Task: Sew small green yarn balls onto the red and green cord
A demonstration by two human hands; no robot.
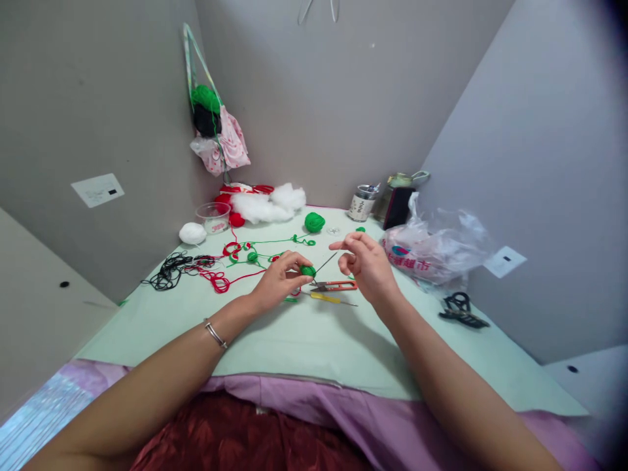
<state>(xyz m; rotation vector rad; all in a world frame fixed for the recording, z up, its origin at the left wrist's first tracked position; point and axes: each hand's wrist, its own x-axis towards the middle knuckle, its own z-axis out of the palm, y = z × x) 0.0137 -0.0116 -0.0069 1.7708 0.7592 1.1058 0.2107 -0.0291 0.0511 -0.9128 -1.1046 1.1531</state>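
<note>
Between the fingertips of my left hand (pixel 282 278) is a small round green yarn piece (pixel 308 270). A thin, straight dark strand (pixel 326 262) runs from it up to the fingertips of my right hand (pixel 366 261); whether it is yarn or a needle is unclear. My right hand is raised, index finger stretched out and the other fingers curled. Just below the hands lie orange-handled thread snips (pixel 338 286) and a crochet hook with a yellow handle (pixel 325 298). Red yarn (pixel 220 282) and green crocheted strands (pixel 252 257) spread out left of my left hand.
Black yarn (pixel 171 269) lies tangled at the left, near a white yarn ball (pixel 192 233) and a clear cup (pixel 214 219). White stuffing (pixel 260 207) and a green yarn ball (pixel 314 222) sit further back. On the right are a plastic bag (pixel 432 245) and a black hair claw (pixel 462 311).
</note>
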